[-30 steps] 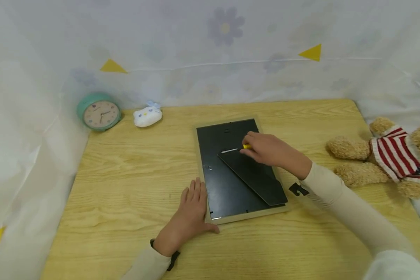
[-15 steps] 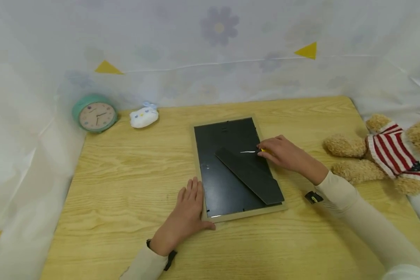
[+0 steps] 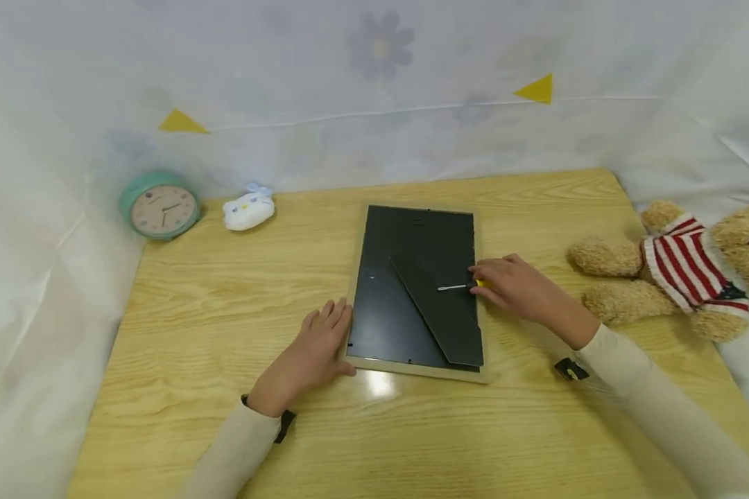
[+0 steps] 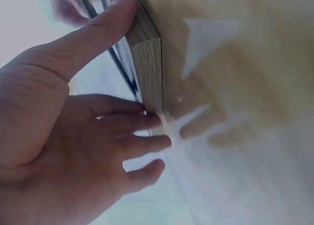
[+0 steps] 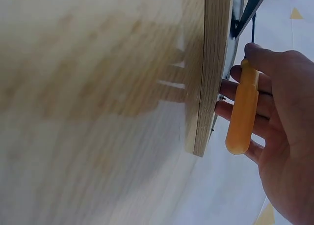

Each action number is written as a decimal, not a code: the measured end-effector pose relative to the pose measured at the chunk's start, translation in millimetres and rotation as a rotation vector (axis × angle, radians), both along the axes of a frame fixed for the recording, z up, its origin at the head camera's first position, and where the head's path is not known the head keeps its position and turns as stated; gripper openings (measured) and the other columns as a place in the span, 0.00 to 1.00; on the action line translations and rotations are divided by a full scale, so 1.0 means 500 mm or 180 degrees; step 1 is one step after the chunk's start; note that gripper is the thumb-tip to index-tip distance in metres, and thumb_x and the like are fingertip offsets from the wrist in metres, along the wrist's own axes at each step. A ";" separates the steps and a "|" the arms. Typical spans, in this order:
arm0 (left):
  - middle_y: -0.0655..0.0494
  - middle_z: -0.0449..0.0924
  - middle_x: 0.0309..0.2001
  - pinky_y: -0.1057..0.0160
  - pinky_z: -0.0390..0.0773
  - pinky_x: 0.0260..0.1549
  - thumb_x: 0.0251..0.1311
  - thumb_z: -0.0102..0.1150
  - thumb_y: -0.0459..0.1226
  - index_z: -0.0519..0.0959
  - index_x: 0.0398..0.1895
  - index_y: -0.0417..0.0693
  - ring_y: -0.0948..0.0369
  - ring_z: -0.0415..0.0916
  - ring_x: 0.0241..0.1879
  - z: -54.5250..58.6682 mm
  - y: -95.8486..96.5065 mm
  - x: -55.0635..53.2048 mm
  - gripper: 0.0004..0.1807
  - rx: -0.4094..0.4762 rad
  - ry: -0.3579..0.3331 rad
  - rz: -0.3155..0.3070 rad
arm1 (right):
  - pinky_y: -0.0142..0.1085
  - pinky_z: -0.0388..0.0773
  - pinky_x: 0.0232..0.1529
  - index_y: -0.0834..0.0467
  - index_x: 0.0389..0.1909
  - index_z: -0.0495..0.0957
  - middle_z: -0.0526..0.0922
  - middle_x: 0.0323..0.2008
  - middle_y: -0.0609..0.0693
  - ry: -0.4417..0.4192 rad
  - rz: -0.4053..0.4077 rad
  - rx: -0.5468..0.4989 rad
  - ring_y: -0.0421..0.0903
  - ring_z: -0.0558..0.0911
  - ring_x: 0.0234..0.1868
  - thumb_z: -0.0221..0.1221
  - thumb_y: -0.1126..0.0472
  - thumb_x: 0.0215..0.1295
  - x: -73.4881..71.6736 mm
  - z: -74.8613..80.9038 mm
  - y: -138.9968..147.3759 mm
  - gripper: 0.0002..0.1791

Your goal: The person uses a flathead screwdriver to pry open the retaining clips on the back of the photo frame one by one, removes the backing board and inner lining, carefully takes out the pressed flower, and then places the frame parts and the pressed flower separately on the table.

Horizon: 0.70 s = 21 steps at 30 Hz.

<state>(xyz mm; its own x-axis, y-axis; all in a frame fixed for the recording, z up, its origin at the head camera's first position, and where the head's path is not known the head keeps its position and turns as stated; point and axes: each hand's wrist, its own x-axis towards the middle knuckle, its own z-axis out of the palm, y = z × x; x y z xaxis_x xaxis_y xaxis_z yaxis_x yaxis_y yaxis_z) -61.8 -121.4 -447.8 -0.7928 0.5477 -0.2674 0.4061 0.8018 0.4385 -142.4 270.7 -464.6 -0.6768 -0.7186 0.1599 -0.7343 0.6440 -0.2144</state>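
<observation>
A picture frame (image 3: 374,312) lies face down on the table, its black backing and folded stand leg (image 3: 440,319) facing up. My left hand (image 3: 306,357) is at its near left corner. In the left wrist view the thumb lies against one wooden side (image 4: 148,68) and the fairly straight fingers reach along the other. A screwdriver (image 5: 243,112) with a yellow handle is held in my right hand (image 3: 514,287) at the frame's right edge. Its metal shaft (image 3: 453,287) points left over the stand leg. In the right wrist view some fingertips touch the frame's side.
A teal alarm clock (image 3: 162,208) and a white cat-faced plush (image 3: 248,210) stand at the table's back left. On the right lies a teddy bear (image 3: 689,267) in a striped sweater. A white curtain (image 3: 324,83) hangs behind the wooden table (image 3: 225,298).
The frame has turned clockwise, its near end shifting left along with my left hand. My right hand has drawn the screwdriver back to the frame's right edge.
</observation>
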 end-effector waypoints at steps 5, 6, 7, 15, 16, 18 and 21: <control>0.36 0.52 0.76 0.38 0.52 0.69 0.52 0.76 0.44 0.58 0.74 0.31 0.38 0.49 0.75 0.008 -0.012 -0.040 0.52 -0.0113 0.0058 -0.0147 | 0.56 0.72 0.52 0.61 0.47 0.81 0.83 0.53 0.59 -0.0059 -0.0131 0.0045 0.57 0.82 0.53 0.63 0.57 0.68 0.031 -0.002 0.009 0.13; 0.37 0.53 0.76 0.38 0.53 0.69 0.52 0.76 0.43 0.59 0.74 0.32 0.38 0.50 0.75 0.010 -0.014 -0.048 0.51 -0.0127 0.0078 -0.0168 | 0.56 0.72 0.53 0.61 0.47 0.81 0.83 0.53 0.59 -0.0073 -0.0169 0.0060 0.57 0.81 0.54 0.63 0.57 0.69 0.039 -0.002 0.010 0.13; 0.38 0.54 0.76 0.38 0.54 0.69 0.52 0.76 0.43 0.60 0.74 0.33 0.38 0.51 0.74 0.011 -0.016 -0.055 0.50 -0.0149 0.0098 -0.0190 | 0.56 0.72 0.53 0.61 0.47 0.81 0.83 0.53 0.60 -0.0068 -0.0198 0.0073 0.58 0.81 0.55 0.63 0.57 0.68 0.047 -0.002 0.010 0.13; 0.43 0.62 0.74 0.37 0.58 0.67 0.55 0.74 0.38 0.67 0.73 0.40 0.41 0.58 0.72 0.014 -0.032 -0.093 0.42 -0.0254 0.0292 -0.0227 | 0.52 0.76 0.49 0.62 0.43 0.82 0.86 0.47 0.59 0.0369 -0.0001 -0.0074 0.58 0.83 0.51 0.68 0.57 0.61 0.101 -0.013 -0.002 0.14; 0.43 0.62 0.74 0.38 0.58 0.67 0.55 0.74 0.38 0.67 0.72 0.40 0.41 0.59 0.72 0.015 -0.033 -0.096 0.41 -0.0244 0.0311 -0.0225 | 0.52 0.76 0.49 0.62 0.43 0.83 0.86 0.46 0.59 0.0427 0.0025 -0.0097 0.58 0.83 0.50 0.67 0.57 0.62 0.106 -0.014 -0.005 0.14; 0.43 0.62 0.74 0.38 0.57 0.68 0.56 0.73 0.37 0.67 0.72 0.40 0.41 0.59 0.72 0.015 -0.036 -0.102 0.40 -0.0226 0.0328 -0.0220 | 0.52 0.76 0.49 0.63 0.42 0.83 0.86 0.45 0.59 0.0497 0.0045 -0.0150 0.58 0.83 0.49 0.66 0.56 0.62 0.116 -0.014 -0.010 0.14; 0.43 0.62 0.73 0.38 0.57 0.68 0.57 0.72 0.37 0.68 0.72 0.40 0.41 0.59 0.72 0.016 -0.037 -0.111 0.39 -0.0217 0.0370 -0.0216 | 0.52 0.76 0.49 0.63 0.42 0.83 0.87 0.45 0.59 0.0498 -0.0012 -0.0196 0.58 0.83 0.49 0.65 0.55 0.63 0.129 -0.014 -0.015 0.15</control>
<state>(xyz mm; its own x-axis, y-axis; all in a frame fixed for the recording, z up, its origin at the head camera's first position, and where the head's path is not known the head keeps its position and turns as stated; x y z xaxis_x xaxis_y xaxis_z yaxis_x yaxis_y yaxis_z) -117.4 -140.0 -439.7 -0.7823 0.5848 -0.2144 0.5051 0.7971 0.3309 -77.7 263.3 -471.6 -0.6430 -0.7015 0.3073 -0.7594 0.6361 -0.1366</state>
